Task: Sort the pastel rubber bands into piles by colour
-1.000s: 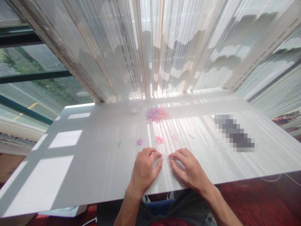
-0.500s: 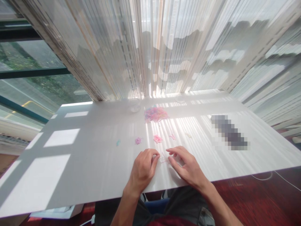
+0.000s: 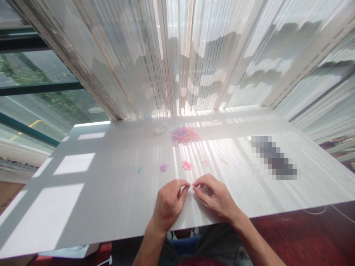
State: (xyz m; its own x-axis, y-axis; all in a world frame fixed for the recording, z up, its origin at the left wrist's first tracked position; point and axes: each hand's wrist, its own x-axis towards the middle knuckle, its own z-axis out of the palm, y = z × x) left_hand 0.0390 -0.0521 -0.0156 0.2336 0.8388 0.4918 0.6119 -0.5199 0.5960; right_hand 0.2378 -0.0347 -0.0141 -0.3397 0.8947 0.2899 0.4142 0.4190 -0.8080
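My left hand (image 3: 169,201) and my right hand (image 3: 215,195) rest near the front edge of the white table (image 3: 111,192), fingertips pinched and almost touching. Between them they hold a small pink rubber band (image 3: 192,189), hard to make out. Beyond the hands lie small bunches of bands: a pink one (image 3: 187,165), a purple one (image 3: 164,167), a small pink one (image 3: 205,162), a blue one (image 3: 140,169) and a pale one (image 3: 224,161). Farther back sits a loose pile of pink rubber bands (image 3: 184,135).
A small clear container (image 3: 160,126) stands at the back by the sheer curtains (image 3: 194,55). A blurred dark object (image 3: 273,158) lies on the right of the table. A window (image 3: 33,99) shows at the left. Red-brown floor (image 3: 305,236) lies below the table's right edge.
My hands have drawn closer together, the fingertips now nearly meeting over the pink band. The right hand's fingers, spread half a second ago, have pinched in again.
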